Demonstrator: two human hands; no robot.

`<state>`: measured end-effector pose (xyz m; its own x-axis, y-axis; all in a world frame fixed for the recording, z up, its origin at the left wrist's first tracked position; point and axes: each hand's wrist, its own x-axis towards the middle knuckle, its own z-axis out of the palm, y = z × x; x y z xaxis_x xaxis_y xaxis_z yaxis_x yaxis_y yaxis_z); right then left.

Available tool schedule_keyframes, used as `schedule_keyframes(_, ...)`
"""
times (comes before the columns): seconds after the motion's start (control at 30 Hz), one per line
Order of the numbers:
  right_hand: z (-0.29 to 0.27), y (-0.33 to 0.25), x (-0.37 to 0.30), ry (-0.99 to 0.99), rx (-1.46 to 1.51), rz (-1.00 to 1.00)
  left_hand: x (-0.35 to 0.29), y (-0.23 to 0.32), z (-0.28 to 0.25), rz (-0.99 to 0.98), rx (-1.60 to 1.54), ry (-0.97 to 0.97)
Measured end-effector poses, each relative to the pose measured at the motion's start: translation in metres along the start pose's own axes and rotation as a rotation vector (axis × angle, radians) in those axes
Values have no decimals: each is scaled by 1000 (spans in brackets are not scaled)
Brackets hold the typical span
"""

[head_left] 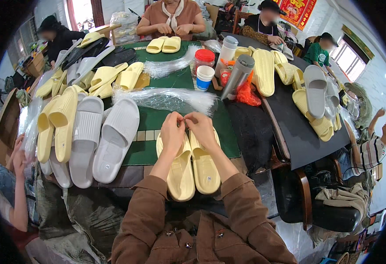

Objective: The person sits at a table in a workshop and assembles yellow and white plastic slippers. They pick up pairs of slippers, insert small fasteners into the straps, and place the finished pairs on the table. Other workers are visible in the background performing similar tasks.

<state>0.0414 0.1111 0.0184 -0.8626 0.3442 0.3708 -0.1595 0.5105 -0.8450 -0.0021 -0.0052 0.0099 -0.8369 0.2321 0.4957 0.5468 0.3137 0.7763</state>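
Note:
Two pale yellow slide slippers lie side by side in front of me, the left slipper [180, 178] and the right slipper [206, 176], heels toward me. Over their toe ends, my left hand [173, 131] and my right hand [200, 127] meet with fingertips pinched together. Whatever sits between the fingers is too small to make out. Just beyond my hands lies a bundle of thin clear plastic strands [171, 99] on the green mat [135, 152]. My wrists partly cover the slippers' straps.
Grey slippers [117, 138] and yellow slippers [64, 125] are piled at left. A white cup [204, 78], a red-lidded jar [204, 59] and a grey thermos [239, 75] stand beyond my right hand. More slippers [316, 90] rest on the black table [289, 127]. Co-workers sit around.

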Motion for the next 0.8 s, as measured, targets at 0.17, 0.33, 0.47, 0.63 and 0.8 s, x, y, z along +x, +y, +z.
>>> schedule_keyframes(0.17, 0, 0, -1, 47, 64, -1, 0, -1, 2, -18, -35, -10)
schedule_keyframes(0.33, 1, 1, -1, 58, 94, -17, 0, 0, 0, 15, -15, -13)
schedule_keyframes(0.47, 0, 5, 0, 52, -48, -73, 1, 1, 0, -11, -8, 4)
schedule_keyframes(0.63, 0, 6, 0, 54, -29, -33, 1, 2, 0, 2, -46, 3)
schedule_keyframes(0.8, 1, 1, -1, 59, 28, -13, 0, 3, -2, -11, -16, -49)
